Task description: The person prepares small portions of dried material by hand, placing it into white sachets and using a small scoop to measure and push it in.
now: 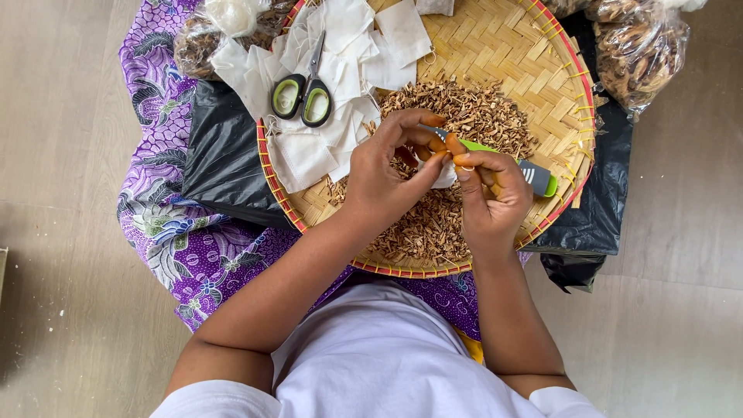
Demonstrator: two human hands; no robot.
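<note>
Round woven tray (pixel 534 62), red-rimmed, resting on black plastic sheet (pixel 224 155) over purple patterned cloth (pixel 166 224); bare floor (pixel 62 116) open on both sides.

Tray contents: heap of chopped dried herb (pixel 480 112) at centre and near edge; pile of small white pouches (pixel 340 46) at far left, with green-handled scissors (pixel 303 94) lying on them, closed.

Outside the rim: clear bag of dried material (pixel 638 46) far right; second bag (pixel 193 42) far left.

Left hand (pixel 379 182): grip closed, fingertips pinching a small white pouch (pixel 446 175) above the herb.

Right hand (pixel 495 197): grip closed on the same pouch, also holding a green-and-grey tool (pixel 538 178) angled toward the right rim.
</note>
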